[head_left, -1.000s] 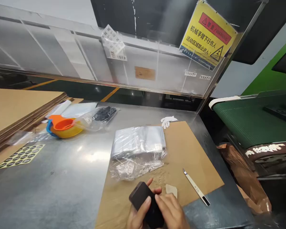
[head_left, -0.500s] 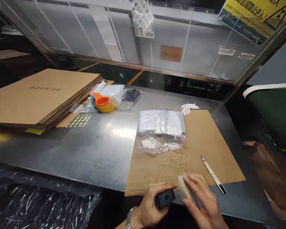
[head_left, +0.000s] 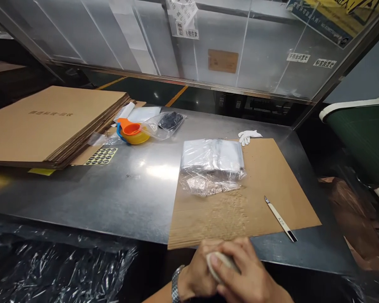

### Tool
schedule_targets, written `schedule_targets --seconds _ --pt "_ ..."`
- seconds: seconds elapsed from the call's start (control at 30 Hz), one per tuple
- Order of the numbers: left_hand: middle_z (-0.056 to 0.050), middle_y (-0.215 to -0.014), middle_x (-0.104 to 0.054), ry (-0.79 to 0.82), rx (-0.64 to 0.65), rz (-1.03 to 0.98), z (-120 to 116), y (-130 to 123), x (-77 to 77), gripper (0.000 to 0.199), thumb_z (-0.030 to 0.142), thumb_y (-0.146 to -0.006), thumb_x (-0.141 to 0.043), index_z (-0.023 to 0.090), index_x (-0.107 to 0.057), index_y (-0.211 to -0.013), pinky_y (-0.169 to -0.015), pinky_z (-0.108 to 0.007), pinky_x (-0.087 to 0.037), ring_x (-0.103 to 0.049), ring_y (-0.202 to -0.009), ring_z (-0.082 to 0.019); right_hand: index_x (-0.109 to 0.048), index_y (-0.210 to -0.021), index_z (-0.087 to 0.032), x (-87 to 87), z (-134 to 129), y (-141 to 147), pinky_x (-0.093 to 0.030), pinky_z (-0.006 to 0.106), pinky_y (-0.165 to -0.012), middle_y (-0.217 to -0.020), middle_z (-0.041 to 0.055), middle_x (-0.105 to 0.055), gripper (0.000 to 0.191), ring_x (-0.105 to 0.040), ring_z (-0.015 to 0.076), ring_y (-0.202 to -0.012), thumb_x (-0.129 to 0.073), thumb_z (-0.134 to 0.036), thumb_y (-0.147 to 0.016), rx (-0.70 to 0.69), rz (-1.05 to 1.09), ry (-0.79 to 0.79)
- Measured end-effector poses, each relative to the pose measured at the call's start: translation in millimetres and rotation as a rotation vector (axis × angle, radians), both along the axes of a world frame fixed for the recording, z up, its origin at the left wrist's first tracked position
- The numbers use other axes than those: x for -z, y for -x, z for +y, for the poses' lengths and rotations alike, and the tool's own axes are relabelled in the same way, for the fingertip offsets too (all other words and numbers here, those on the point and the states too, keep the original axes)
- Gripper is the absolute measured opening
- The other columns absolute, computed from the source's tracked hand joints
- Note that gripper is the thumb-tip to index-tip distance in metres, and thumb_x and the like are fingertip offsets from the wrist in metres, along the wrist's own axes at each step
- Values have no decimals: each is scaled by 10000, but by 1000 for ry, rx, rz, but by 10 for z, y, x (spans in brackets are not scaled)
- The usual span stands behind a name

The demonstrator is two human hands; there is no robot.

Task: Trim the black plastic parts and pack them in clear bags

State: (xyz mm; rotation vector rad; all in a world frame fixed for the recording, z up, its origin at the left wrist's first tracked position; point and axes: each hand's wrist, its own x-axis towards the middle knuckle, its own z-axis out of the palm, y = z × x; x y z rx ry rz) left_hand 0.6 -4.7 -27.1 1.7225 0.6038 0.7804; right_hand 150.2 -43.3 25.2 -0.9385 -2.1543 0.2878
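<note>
My left hand [head_left: 197,271], with a metal watch at its wrist, is closed at the near edge of the bench. The small black block it held a moment ago is now hidden between my hands. My right hand [head_left: 249,271] grips a pale cream pad with a rounded edge [head_left: 220,264] and presses it against my left hand. Just beyond lies a brown cardboard sheet [head_left: 265,176] with a rough, wrinkled patch. A white-handled craft knife [head_left: 279,218] rests on it at the right. Clear plastic bags [head_left: 212,158] are stacked on its far left part.
A tall stack of flat cardboard [head_left: 57,122] stands on the left of the metal bench [head_left: 139,193]. Near it are orange and yellow scoops [head_left: 134,131], a sticker sheet [head_left: 101,156] and a bag with black contents [head_left: 170,121]. A white glove [head_left: 249,136] lies at the back.
My right hand has moved left with the pale pad and now meets my left hand. The black block has gone out of sight. The view has shifted slightly.
</note>
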Motion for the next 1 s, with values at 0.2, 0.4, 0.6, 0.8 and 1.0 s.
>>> schedule_targets --seconds 0.2,0.4,0.6,0.8,1.0 --pt "-52 -640 -571 38 70 30 -18 41 -42 97 256 -685 -565 167 -593 -713 -574 -281 -394 -519 -585 -174 -454 -1253 -94 -34 -8 -35 -471 348 -706 -988 152 -558 404 -505 209 -852 -439 -141 -852 10 -32 18" --pt "-80 -770 -645 120 33 56 -17 52 -100 231 152 -716 -529 165 -649 -913 -653 -296 -422 -584 -691 -210 -436 -1272 -101 -13 -9 -63 -474 340 -728 -1000 144 -535 420 -485 204 -885 -437 -111 -852 20 -46 168" --pt "-62 -910 -675 385 57 -132 -25 47 -22 424 143 -686 -583 208 -626 -1103 -732 -323 -440 -601 -782 -229 -414 -1317 -155 52 -6 -31 -481 361 -756 -1046 134 -545 438 -512 209 -909 -438 -181 -880 50 62 149" --pt "29 -1370 -432 846 -77 -759 1 -90 32 794 95 -566 -519 330 -398 -1314 -1055 -413 -206 -288 -1296 -252 -384 -1343 -235 306 -44 52 -466 375 -834 -1138 101 -541 440 -532 220 -1024 -428 -268 -907 264 310 253" --pt "-59 -1158 -604 1276 -84 -976 141 -68 89 514 105 -697 -487 252 -538 -1186 -1034 -485 -235 -431 -1203 -229 -419 -1325 -230 766 -309 -115 -499 319 -809 -1128 92 -585 452 -572 202 -972 -484 -248 -878 224 200 303"
